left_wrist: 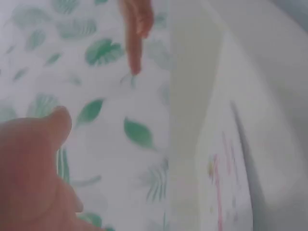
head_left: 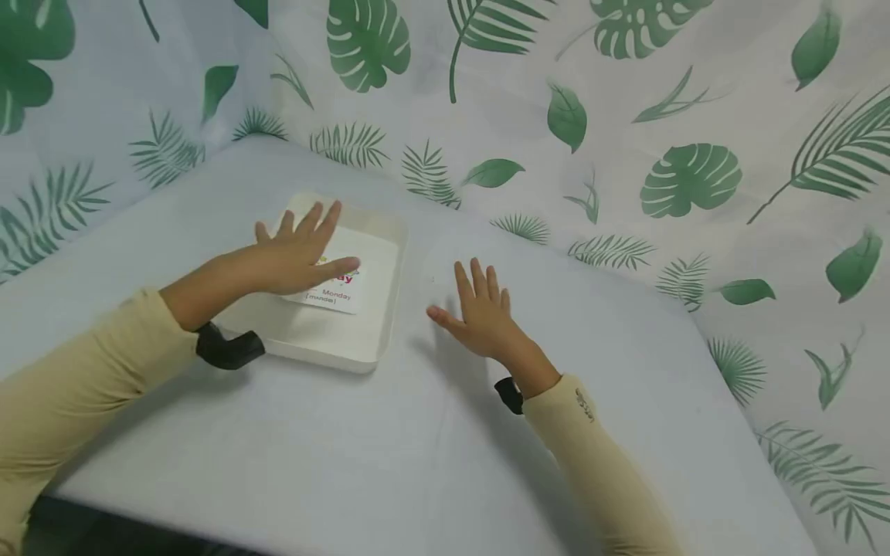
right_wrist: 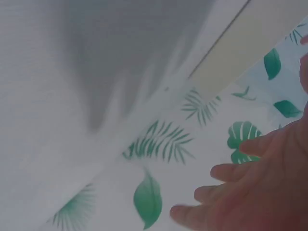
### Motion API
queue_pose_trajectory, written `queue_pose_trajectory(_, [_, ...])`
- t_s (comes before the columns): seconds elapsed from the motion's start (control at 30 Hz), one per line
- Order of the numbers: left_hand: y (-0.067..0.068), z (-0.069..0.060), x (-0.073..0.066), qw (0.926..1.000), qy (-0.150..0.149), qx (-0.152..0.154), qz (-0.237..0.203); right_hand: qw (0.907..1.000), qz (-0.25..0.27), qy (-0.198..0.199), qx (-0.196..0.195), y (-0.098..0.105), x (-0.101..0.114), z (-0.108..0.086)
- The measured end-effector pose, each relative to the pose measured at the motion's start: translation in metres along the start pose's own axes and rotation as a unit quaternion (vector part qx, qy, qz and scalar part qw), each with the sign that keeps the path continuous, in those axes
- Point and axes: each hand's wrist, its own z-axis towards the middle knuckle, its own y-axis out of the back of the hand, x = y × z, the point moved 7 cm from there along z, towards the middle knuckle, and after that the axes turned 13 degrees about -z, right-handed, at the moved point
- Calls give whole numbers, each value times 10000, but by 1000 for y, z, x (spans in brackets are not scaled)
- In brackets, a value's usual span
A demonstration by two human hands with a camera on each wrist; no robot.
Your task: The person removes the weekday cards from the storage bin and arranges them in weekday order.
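My left hand (head_left: 295,259) hovers over a white tray (head_left: 330,359), fingers spread and nothing held. Under it in the tray lies a white card (head_left: 341,297) with colourful print and the word "Monday"; the hand hides part of the card. To the tray's right, my right hand (head_left: 483,313) is raised above the table with fingers straight and spread, casting a shadow on the cloth. The right wrist view shows the same right hand (right_wrist: 255,187) with nothing in its fingers. In the left wrist view the card (left_wrist: 226,178) lies inside the tray, blurred.
A white cloth covers the table (head_left: 389,463), whose front edge shows at lower left. Behind and to the right hangs a white backdrop (head_left: 501,131) printed with green leaves. Black wrist mounts (head_left: 229,347) sit below both hands.
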Motion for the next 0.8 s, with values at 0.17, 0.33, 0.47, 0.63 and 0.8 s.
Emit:
queue_pose_trajectory(0.17, [13,-8,36,9963,19,381,-767,9985,229,469,149,1,38,32])
queue_pose_trajectory(0.33, [18,-4,63,9894,125,453,-1377,9931,139,989,619,-1,74,62])
queue_pose_trajectory(0.47, [13,3,79,9884,126,303,-1483,9890,-45,1291,721,-5,91,80])
queue_pose_trajectory(0.63, [0,13,88,9849,-217,555,-1625,9837,-148,1534,929,-12,103,93])
queue_pose_trajectory(0.8, [5,15,94,9881,-306,435,-1444,9808,-419,1606,1020,-15,113,100])
